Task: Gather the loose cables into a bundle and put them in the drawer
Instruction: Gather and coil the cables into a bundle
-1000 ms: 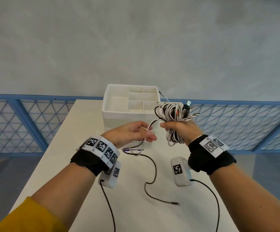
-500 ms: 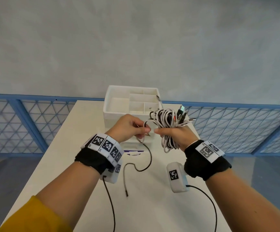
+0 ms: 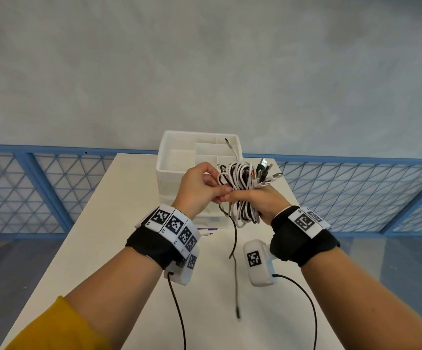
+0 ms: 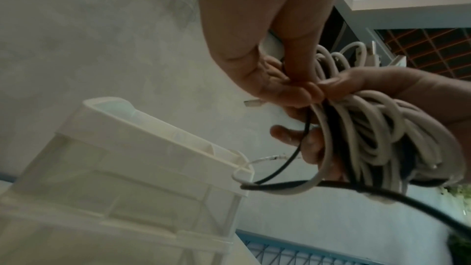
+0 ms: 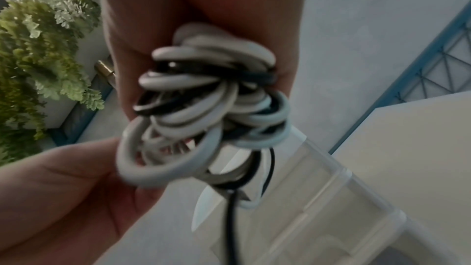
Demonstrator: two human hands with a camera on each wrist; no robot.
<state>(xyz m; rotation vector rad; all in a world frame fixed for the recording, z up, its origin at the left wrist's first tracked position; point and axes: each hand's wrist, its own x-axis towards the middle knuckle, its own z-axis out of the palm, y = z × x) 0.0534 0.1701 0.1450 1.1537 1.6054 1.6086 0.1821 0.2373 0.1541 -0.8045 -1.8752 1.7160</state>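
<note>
A bundle of white and black cables (image 3: 242, 183) (image 4: 377, 138) (image 5: 203, 108) is held in the air in front of the white drawer unit (image 3: 177, 152) (image 4: 122, 178). My right hand (image 3: 257, 200) grips the coils round their middle. My left hand (image 3: 199, 188) (image 4: 280, 88) pinches a black cable (image 3: 234, 238) against the bundle, thumb to thumb with the right. That cable's free end hangs down over the table (image 3: 129, 223), its plug blurred. Several USB plugs (image 3: 268, 170) stick out of the bundle's top right.
The drawer unit has an open compartment tray on top, with a white cable end (image 3: 230, 145) over it. A purple-edged item (image 3: 204, 231) lies at the unit's base. Blue railing (image 3: 40, 188) runs beyond the table's far edge. Wrist-camera leads trail over the near table.
Both hands rose and closed together. The black cable's loose tail lifted off the table and now hangs nearly straight down from the bundle.
</note>
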